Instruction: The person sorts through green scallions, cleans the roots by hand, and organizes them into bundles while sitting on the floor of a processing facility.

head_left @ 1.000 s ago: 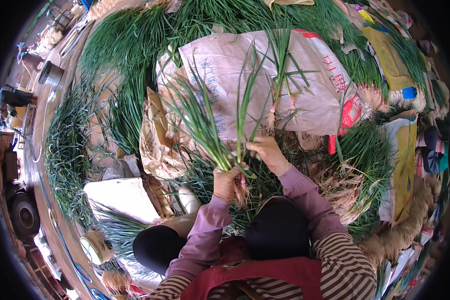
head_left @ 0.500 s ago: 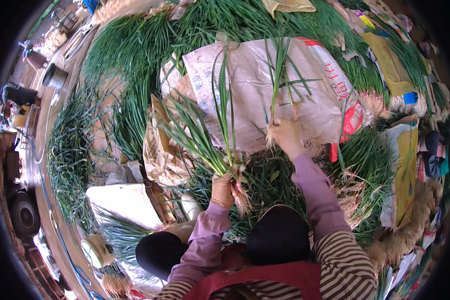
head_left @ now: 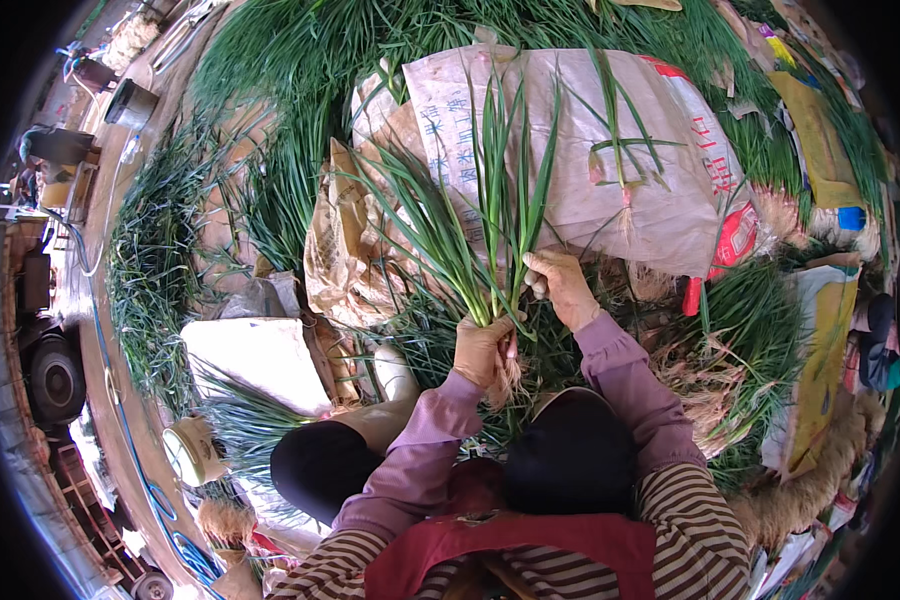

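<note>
One onion bunch [head_left: 475,297] fills clenched left fingers [head_left: 498,328] beside curled right fingers [head_left: 540,268], hold unclear.

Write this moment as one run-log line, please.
left hand: holds green-stalk bunch above its roots | right hand: beside bunch, contact unclear | beyond: pale sack, loose stalks on top

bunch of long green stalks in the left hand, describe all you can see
The bunch of long green stalks fans upward into slender leaves, pale toward the base, with stringy tan roots below. The left hand grips it low; the right hand is beside it, contact unclear. A whitish woven sack lies behind it.
</note>
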Available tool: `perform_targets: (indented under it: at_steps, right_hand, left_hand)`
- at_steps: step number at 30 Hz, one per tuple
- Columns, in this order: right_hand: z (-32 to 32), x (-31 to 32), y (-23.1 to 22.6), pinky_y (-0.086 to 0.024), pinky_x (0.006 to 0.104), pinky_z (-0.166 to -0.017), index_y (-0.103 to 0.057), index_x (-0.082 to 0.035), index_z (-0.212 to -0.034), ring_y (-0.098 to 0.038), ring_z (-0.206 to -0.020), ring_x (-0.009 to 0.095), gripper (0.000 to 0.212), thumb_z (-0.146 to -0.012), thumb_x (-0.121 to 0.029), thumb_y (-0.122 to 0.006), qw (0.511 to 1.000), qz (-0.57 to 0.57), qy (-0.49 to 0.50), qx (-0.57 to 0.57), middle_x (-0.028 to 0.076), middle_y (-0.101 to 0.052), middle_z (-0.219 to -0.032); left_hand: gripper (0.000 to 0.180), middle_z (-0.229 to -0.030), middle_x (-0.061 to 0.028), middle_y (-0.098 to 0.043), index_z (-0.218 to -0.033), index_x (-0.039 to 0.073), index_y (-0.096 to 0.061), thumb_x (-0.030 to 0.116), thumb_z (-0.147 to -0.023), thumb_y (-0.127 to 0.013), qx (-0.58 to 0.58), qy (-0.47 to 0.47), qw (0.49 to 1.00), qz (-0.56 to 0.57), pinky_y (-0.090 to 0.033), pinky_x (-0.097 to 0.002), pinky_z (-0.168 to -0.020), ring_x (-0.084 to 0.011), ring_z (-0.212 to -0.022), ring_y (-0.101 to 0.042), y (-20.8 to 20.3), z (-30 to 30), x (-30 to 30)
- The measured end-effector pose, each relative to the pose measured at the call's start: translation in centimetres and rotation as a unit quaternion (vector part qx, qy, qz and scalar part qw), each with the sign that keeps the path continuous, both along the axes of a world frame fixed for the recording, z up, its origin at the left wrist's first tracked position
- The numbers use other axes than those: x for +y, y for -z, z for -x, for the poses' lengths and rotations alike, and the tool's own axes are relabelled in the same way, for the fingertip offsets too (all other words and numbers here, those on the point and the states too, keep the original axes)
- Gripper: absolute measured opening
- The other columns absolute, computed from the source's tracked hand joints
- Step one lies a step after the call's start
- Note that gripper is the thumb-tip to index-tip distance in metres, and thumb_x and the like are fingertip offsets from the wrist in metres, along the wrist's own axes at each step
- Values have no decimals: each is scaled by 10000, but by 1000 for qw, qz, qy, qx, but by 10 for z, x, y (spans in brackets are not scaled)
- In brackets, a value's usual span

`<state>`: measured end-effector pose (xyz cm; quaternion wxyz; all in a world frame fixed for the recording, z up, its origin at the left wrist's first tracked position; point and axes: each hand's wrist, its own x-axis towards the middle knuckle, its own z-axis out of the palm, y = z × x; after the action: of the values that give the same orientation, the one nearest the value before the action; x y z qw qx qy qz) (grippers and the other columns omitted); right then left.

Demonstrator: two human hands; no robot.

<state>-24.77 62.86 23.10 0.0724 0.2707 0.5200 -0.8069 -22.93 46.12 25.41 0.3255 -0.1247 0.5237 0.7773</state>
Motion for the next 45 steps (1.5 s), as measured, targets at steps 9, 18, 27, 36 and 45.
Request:
perform_targets:
  at_steps: [9,18,27,36,45]
  right_hand:
    - [-36,-4,2,-452,293,-668,-586,0,-1015,-591,-768,162,361,-846,-319,-606,967,242,-45,-66,102,-621,-912]
    - [-20,-19,9,-468,319,-634,-540,1,-1099,-571,-767,182,289,-930,-225,-481,958,287,-18,-6,76,-602,-957]
    - [-18,-29,16,-483,291,-706,-600,13,-1036,-600,-770,152,223,-868,-127,-558,989,142,-40,0,58,-635,-898]
    - [-24,-33,13,-482,375,-727,-543,-37,-1001,-573,-799,229,318,-920,-340,-489,945,304,105,-65,89,-595,-873]
    - [-11,-34,11,-357,272,-415,-463,-109,-809,-406,-493,129,305,-944,-379,-420,901,406,134,-78,-11,-427,-637]
  left_hand:
    - [158,-471,-42,-495,-822,-49,-614,102,-854,-580,-25,11,999,-32,-309,-222,-332,-106,-333,-415,-6,3,-2]
    - [277,-503,-49,-513,-911,-2,-597,261,-908,-513,-57,46,996,-53,-318,-211,-341,-107,-359,-428,-1,-1,-8]
    - [277,-558,-56,-537,-798,31,-574,253,-920,-463,-123,8,992,-40,-358,-256,-333,-143,-387,-460,13,-3,-11]
    - [205,-745,-3,-570,-1011,73,-531,4,-825,-583,-83,-82,989,-90,-367,-186,-443,-73,-547,-483,14,-12,2]
    - [121,-621,-16,-541,-965,45,-531,130,-882,-556,-80,-21,991,-108,-341,-193,-376,-75,-380,-405,2,-11,1]
